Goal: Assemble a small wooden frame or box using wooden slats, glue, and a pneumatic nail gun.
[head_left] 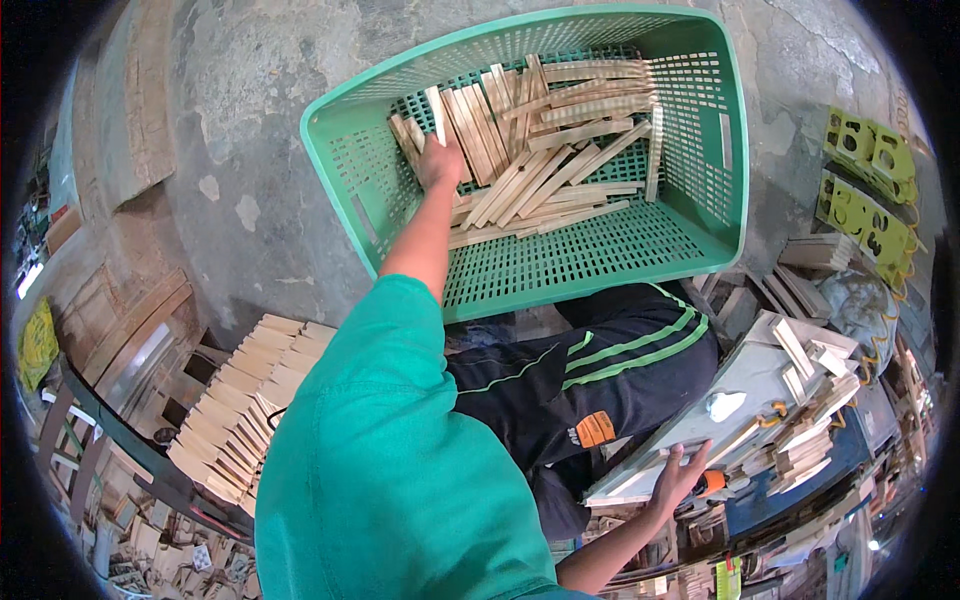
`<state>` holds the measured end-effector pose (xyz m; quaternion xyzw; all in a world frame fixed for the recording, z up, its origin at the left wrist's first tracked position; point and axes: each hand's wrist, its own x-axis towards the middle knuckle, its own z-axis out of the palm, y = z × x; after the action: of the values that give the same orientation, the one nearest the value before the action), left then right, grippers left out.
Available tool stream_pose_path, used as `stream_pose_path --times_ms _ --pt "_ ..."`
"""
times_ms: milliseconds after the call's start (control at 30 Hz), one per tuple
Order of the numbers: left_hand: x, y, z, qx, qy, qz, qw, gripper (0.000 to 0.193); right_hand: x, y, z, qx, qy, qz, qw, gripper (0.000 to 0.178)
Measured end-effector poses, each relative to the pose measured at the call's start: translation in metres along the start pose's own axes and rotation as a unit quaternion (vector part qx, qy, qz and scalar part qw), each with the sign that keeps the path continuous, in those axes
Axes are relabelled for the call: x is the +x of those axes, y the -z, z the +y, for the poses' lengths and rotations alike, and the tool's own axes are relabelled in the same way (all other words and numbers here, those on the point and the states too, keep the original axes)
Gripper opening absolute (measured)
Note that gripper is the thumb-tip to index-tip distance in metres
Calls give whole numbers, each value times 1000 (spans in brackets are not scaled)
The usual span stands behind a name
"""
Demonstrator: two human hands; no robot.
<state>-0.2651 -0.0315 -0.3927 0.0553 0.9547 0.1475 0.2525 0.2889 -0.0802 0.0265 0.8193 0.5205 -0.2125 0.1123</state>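
Observation:
My left hand (441,165) reaches down into a green plastic basket (590,290), its fingers closed around one end of a pale wooden strip (436,112). That strip stands up tilted beside a row of similar wooden strips (480,135). More strips lie in loose piles on the basket's slotted bottom. At the lower right, my right hand (678,482) is at the edge of a light grey board (690,420), its fingers apart. Whether its fingertips touch a thin strip along that edge is hard to make out. An orange object (711,484) shows just beside this hand.
Stacked pale wooden pieces (235,400) stand at the left. On the right, loose strips (805,450) lie by the board, with yellow-green metal brackets (865,215) farther off. Wood offcuts (150,545) cover the lower left. My dark-trousered leg (600,370) lies between basket and board.

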Motion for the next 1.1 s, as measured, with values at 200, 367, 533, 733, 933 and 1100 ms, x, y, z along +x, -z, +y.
stream_pose_path --times_ms 200,367,533,733,933,1100 --pt "-10 -28 40 -8 13 74 997 23 2 -2 4 -24 12 -8 1000 78" --pt "-19 -12 65 -23 -99 6 995 24 0 -4 4 12 12 5 1000 72" --pt "-31 -44 116 9 -345 -93 934 30 -3 1 -2 -27 21 6 999 72" --pt "11 -129 153 81 -356 -142 920 49 6 -7 -20 17 11 -22 1000 73" --pt "-99 -93 178 75 -404 -215 886 52 -6 -5 -6 61 -26 19 998 75" --pt "-88 -90 146 61 -430 -235 869 47 -4 -5 -10 68 -39 12 997 79"
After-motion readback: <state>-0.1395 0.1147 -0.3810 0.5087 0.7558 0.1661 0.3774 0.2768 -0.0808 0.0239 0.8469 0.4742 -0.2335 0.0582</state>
